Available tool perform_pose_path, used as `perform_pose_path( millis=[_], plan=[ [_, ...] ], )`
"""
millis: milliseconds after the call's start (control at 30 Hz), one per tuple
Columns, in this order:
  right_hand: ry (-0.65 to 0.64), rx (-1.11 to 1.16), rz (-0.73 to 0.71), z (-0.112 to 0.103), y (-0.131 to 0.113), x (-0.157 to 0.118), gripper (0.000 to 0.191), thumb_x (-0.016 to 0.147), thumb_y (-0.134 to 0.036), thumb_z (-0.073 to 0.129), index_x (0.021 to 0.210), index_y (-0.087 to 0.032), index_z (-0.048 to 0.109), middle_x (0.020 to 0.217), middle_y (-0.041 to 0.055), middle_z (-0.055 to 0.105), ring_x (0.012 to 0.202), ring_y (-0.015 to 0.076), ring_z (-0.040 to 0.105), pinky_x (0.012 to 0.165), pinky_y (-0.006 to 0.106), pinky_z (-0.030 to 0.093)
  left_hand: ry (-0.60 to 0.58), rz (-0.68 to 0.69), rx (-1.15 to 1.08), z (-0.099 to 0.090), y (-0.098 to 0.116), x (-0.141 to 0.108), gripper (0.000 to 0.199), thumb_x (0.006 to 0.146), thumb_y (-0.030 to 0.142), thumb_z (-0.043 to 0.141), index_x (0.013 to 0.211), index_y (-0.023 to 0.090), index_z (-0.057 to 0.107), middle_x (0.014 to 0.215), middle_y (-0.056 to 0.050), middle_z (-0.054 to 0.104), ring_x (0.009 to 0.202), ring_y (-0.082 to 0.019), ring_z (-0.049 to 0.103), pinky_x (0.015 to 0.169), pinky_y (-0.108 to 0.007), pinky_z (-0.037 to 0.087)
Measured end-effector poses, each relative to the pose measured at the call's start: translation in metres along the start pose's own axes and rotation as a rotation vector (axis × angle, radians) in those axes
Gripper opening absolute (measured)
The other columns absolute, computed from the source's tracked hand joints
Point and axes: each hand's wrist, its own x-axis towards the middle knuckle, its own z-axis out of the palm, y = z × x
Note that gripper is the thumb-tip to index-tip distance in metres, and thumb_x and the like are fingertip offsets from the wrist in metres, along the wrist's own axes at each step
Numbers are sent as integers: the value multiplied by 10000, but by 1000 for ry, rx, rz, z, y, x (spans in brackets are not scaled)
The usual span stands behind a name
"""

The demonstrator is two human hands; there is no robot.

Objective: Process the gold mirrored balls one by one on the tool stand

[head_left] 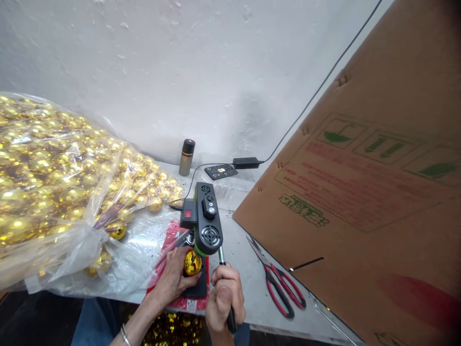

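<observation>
left hand [176,276]: thumb and fingers curled round one gold ball [192,263], near the table's [243,283] front edge.
right hand [226,298]: fist closed on the black grip of the lever [221,256], out by the front edge.
gold ball: in the left grasp, above the black base [197,290], just beside the green rim of the machine head [209,216]. seat on the base hidden from my view, can't tell if it touches.
pinch risk: upper fingers sit close to the metal under the head. if the lever gets worked with them there, i'd expect a nipped fingertip.
ball risk: shiny, round, looks thin-walled. i'd judge a loose or off-centre hold makes it skid; too hard a squeeze could dent it.
base risk: machine stands on red film [173,228] near the front edge. hard pull on the lever could slide or tip it toward the operator.
bag risk: clear bag [90,238] crowds the left side, its plastic reaching the front edge. a snagged forearm could drag it and set balls rolling.
scissors [284,290]: right of the lever, handles toward the front edge, near the carton [345,202]. wide right elbow could knock them off.
</observation>
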Motion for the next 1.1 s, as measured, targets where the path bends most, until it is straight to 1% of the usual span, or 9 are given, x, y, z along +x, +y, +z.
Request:
perform_pose_path(
  millis=[100,267,400,600,800,900,1000,1100],
  plan=[
    [-9,6,10,-2,1,-2,382,1174,-246,393,835,-256,566,777,-52,624,709,131,606,934,320,549,3,6,-8,1,-1,0,484,823,288,827,1281,226,685,1188,-104,740,1127,-358,665,1016,-502,524],
    [-2,32,12,-2,3,-2,373,1168,-248,403,832,-256,565,770,-44,612,702,140,602,878,333,543,0,12,-18,0,0,1,513,821,295,820,1311,225,684,1210,-115,748,1137,-365,677,1028,-513,523],
    [-2,70,22,0,6,-4,362,1162,-242,414,838,-252,573,782,-40,616,714,141,612,866,336,548,-6,-1,-18,0,0,2,523,817,310,813,1316,218,689,1212,-124,751,1136,-374,678,1023,-523,527],
    [15,126,29,2,10,-7,351,1159,-242,428,840,-247,575,778,-37,600,682,138,596,763,321,529,-3,14,-36,-2,1,4,531,822,315,808,1334,232,694,1234,-119,758,1154,-376,683,1034,-525,529],
    [45,144,41,8,14,-10,366,1164,-239,417,824,-244,553,789,-36,586,681,138,589,797,345,544,7,6,-47,-2,4,6,581,790,295,822,1352,218,694,1276,-132,763,1194,-392,692,1051,-536,532],
    [51,138,36,9,16,-13,388,1172,-251,395,819,-241,556,782,-28,578,675,145,588,745,336,528,13,12,-51,-1,5,6,555,801,265,796,1344,216,692,1268,-128,767,1194,-384,696,1061,-533,529],
    [29,129,13,8,20,-19,399,1176,-282,419,811,-236,575,801,-19,605,692,145,610,729,325,525,3,11,-46,0,4,6,553,796,253,787,1338,202,691,1251,-132,768,1182,-385,694,1056,-540,528],
    [33,120,7,8,24,-24,412,1187,-298,396,822,-236,575,813,-15,612,710,144,613,710,305,518,-10,5,-30,3,2,7,573,782,250,790,1343,189,688,1269,-149,759,1192,-394,683,1054,-551,526]
  ],
)
